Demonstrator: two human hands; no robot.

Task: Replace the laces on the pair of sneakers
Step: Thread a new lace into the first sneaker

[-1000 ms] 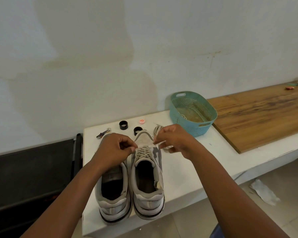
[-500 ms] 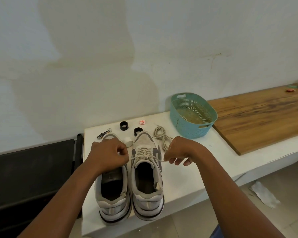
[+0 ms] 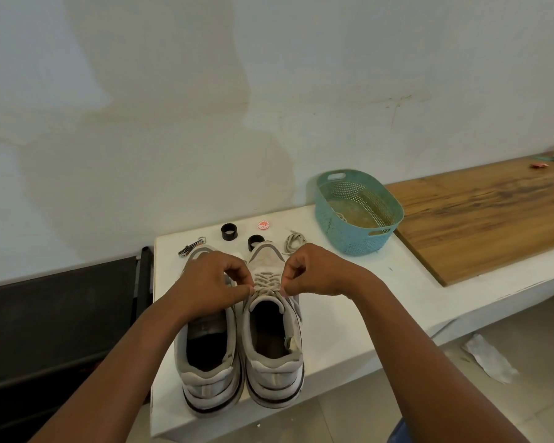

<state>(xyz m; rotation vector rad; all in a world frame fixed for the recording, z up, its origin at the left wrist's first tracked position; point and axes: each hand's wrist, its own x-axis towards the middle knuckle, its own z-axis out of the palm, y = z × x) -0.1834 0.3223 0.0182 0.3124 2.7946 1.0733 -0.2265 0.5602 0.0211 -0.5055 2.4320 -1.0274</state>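
Left hand (image 3: 213, 282), right hand (image 3: 314, 271) pinching flat woven lace (image 3: 267, 282) on scuffed sneaker (image 3: 272, 340)

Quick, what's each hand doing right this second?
Left hand: fingers pinch the lace on the right-side sneaker.
Right hand: pinches the same lace from the other side.

Grey-white sneakers (image 3: 240, 343) side by side, right one's lace (image 3: 267, 283) threaded

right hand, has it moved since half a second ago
Yes. The right hand has come in from beside the laced grey sneaker to over its lacing, where it pinches the lace, nearer the left hand.
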